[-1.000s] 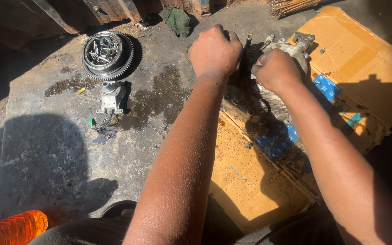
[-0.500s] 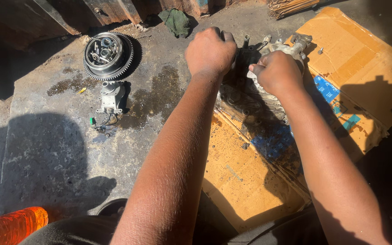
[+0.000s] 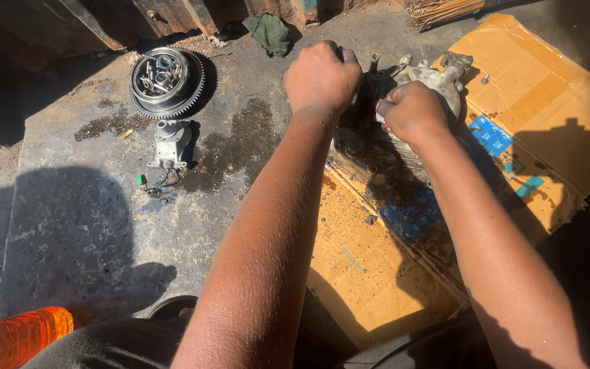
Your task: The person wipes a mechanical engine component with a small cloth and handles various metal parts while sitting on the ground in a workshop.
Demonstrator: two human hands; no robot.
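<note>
A greasy metal engine casing (image 3: 438, 78) lies on flattened cardboard (image 3: 534, 89) at the upper right. My left hand (image 3: 321, 75) is clenched on the casing's left side; what it grips is hidden under the fist. My right hand (image 3: 412, 111) is closed on the casing's pale grey upper part. Dark oily engine parts (image 3: 377, 157) show below both hands.
A round toothed clutch basket (image 3: 166, 80) holding small parts sits on the concrete at upper left. A small grey component with wires (image 3: 169, 145) lies below it beside oil stains. A green rag (image 3: 270, 33) lies near the back wall. An orange bottle (image 3: 22, 335) is at bottom left.
Both hands stay clenched on the casing. The view has shifted slightly, with both hands a little further left in view.
</note>
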